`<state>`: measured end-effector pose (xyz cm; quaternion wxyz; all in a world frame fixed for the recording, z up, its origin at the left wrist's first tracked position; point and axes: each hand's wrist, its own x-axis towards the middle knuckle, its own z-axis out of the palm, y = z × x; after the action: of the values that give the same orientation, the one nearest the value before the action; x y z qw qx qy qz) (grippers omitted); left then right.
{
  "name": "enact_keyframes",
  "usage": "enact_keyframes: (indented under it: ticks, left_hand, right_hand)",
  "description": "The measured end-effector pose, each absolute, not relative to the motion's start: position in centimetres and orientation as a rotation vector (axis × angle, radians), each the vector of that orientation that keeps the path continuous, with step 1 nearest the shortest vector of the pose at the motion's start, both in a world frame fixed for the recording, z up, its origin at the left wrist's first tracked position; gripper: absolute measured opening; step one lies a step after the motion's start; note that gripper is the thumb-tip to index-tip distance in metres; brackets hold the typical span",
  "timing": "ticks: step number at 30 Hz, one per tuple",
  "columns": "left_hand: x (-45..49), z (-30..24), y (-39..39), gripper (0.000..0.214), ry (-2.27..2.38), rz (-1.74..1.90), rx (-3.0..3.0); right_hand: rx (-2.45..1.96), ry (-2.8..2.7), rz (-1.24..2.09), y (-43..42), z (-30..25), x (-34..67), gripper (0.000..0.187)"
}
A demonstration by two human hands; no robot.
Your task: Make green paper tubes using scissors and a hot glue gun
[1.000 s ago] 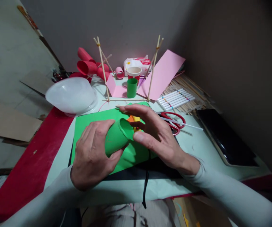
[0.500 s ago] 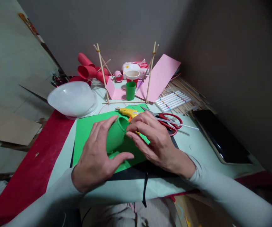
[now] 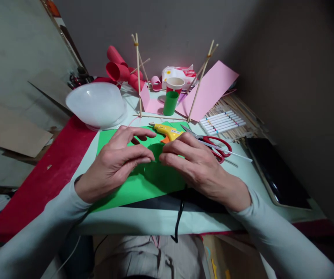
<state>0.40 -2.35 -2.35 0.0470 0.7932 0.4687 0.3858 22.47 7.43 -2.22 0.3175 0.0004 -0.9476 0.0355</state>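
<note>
A rolled green paper tube (image 3: 156,149) lies on a flat green sheet (image 3: 138,188) at the middle of the table. Both hands cover most of it. My left hand (image 3: 116,161) lies over the tube's left side with its fingers curved down on the paper. My right hand (image 3: 198,166) presses on it from the right. The fingertips of the two hands nearly meet on top of the roll. Only a dark green strip of the tube shows between them.
A yellow glue gun (image 3: 168,131) and red scissors (image 3: 217,147) lie just beyond the hands. Farther back are a white bowl (image 3: 97,104), a stick frame (image 3: 138,73), a green cup (image 3: 170,102), pink paper (image 3: 210,87), markers (image 3: 222,122) and red rolls (image 3: 120,71). A black tablet (image 3: 277,170) lies right.
The tube was held up with its open end showing. Now both hands have lowered it onto the green sheet and closed over it, hiding the opening. The view tilted slightly.
</note>
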Motion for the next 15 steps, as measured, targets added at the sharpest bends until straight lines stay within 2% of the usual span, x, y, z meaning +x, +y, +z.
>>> enact_keyframes:
  ticks: [4, 11, 15]
  left_hand:
    - [0.3, -2.6, -2.3, 0.011, 1.455, 1.214, 2.418]
    - [0.7, -3.0, -2.4, 0.019, 1.504, 1.264, 2.469]
    - [0.6, -3.1, -2.3, 0.017, 1.533, 1.213, 2.474]
  right_hand:
    - [-0.066, -2.469, 0.274, 8.2, -2.0, 22.8, 0.020]
    - [-0.082, -2.471, 0.508, 8.6, -1.8, 23.1, 0.017]
    - [-0.026, -2.496, 0.540, 8.2, -1.8, 22.9, 0.018]
